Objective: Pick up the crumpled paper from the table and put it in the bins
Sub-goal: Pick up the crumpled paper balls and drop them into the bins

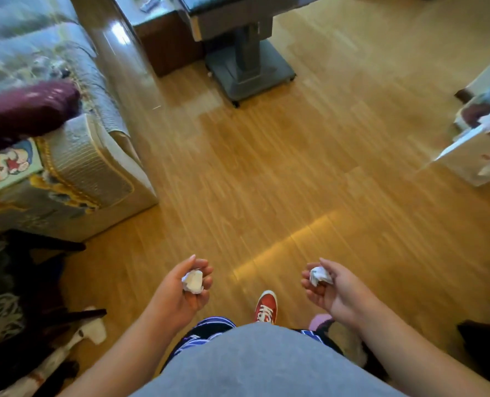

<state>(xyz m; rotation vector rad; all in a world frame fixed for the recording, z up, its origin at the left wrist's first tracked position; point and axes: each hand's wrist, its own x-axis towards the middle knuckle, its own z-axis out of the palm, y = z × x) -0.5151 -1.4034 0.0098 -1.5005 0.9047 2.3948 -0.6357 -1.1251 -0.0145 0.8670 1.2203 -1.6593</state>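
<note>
A person stands on a wooden floor (295,167) carrying one ball of crumpled paper in each of their hands.

Just ahead of a red shoe (266,306), the left hand (181,290) cups one paper ball (193,281) and the right hand (331,287) curls around another paper ball (319,275). Pickup looks done; binning remains, and no bin is visible. Farther beyond the shoe stands a grey pedestal (248,70).
</note>
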